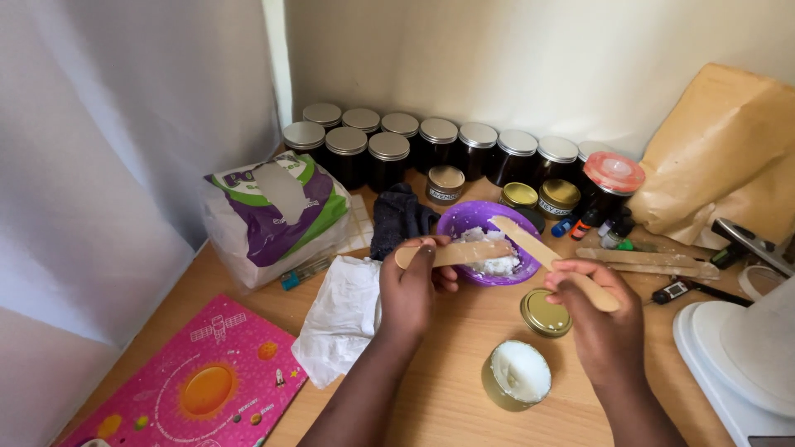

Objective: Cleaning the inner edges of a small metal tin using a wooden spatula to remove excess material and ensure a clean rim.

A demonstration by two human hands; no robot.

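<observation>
My left hand (411, 290) grips a flat wooden stick (464, 252) whose tip lies over white flaky wax in a purple bowl (464, 217). A second wooden stick (538, 251) is held in my right hand (602, 319); it slants up-left into the same bowl. In front of the bowl lies a gold lid (545, 313). Nearer to me stands a small open tin (516, 375) filled with white wax.
Rows of dark jars with silver lids (437, 145) line the wall. A purple-green-white bag (277, 211), dark cloth (399, 217), white tissue (339, 319), pink space-themed book (199, 385), small dropper bottles (592, 223), spare sticks (646, 261), brown paper bag (725, 157) and white scale (737, 356) surround the bowl.
</observation>
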